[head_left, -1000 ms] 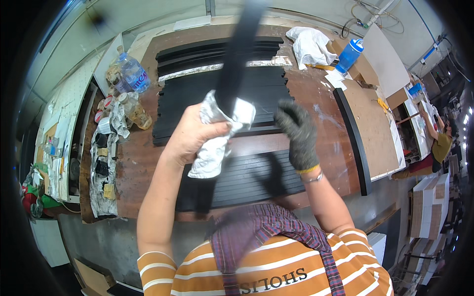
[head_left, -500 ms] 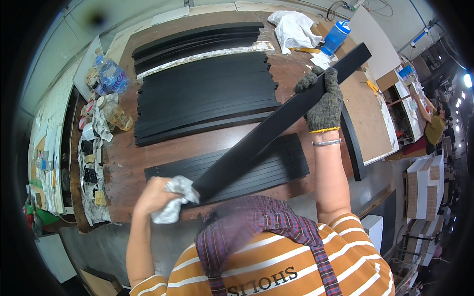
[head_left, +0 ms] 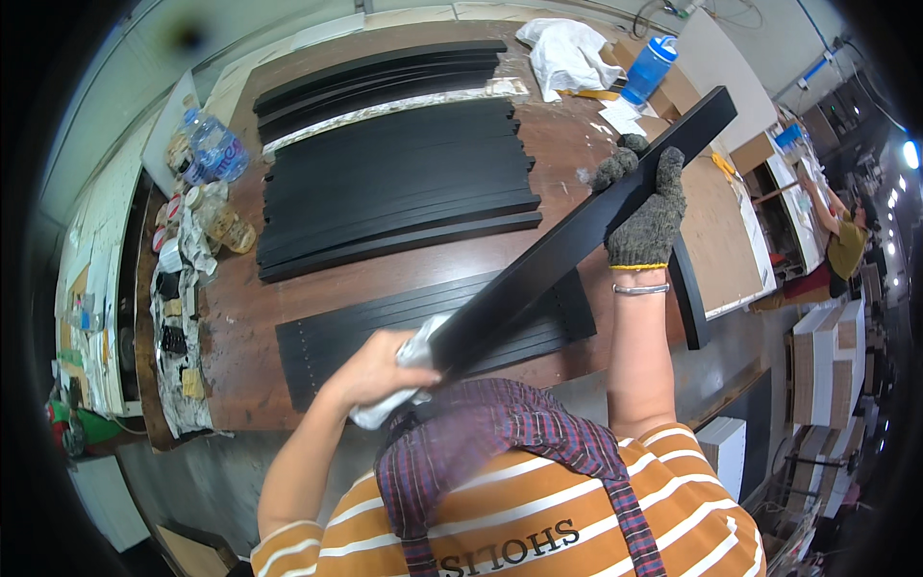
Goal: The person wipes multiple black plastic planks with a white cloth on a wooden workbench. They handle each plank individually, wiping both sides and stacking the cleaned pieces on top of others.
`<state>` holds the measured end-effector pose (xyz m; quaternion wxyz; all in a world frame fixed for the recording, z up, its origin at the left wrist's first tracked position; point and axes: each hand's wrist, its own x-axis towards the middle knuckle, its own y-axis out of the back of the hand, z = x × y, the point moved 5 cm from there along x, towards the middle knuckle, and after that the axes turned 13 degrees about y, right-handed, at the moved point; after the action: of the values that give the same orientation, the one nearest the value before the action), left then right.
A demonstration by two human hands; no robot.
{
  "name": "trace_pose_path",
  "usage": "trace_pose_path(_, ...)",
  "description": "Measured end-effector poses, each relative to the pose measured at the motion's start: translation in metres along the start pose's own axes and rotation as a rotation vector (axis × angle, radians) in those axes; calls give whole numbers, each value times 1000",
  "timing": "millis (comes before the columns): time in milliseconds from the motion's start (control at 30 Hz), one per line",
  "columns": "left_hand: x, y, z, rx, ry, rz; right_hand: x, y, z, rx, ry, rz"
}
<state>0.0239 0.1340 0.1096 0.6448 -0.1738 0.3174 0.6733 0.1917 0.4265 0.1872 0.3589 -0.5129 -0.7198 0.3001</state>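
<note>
A long black board [head_left: 567, 236] slants across the view, its far end raised at the right. My right hand [head_left: 646, 207], in a dark grey knitted glove with a yellow cuff edge, grips the board towards its far end, thumb over one side. Bare, my left hand [head_left: 375, 370] is closed on a crumpled white cloth [head_left: 418, 351] pressed against the board's near end. Beneath the board lies a row of flat black strips [head_left: 336, 337] side by side. Farther off rests a larger stack of black boards [head_left: 394, 183], with more black boards [head_left: 385, 77] behind it.
The brown table [head_left: 231, 385] has bottles [head_left: 216, 149], a jar [head_left: 231, 226] and stained blocks along its left side. At the far right are a blue water bottle [head_left: 651, 69] and a white cloth bundle [head_left: 567, 58]. Another black board [head_left: 687, 298] overhangs the right edge. A person [head_left: 841, 231] works farther right.
My left hand has moved right and slightly up with the cloth, around the board's near end. The board and my gloved right hand have shifted slightly right.
</note>
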Motion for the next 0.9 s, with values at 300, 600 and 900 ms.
trace_pose_path(300, 8, -26, 18, 312, -371, 657, -36, -16, 91, -909, 10, -24)
trace_pose_path(600, -74, 48, -117, -352, -167, 1076, -22, -47, 98, -1333, -54, -1106)
trace_pose_path(900, -110, 72, -165, -488, -179, 1293, -106, -18, 217, -1632, -117, -1668)
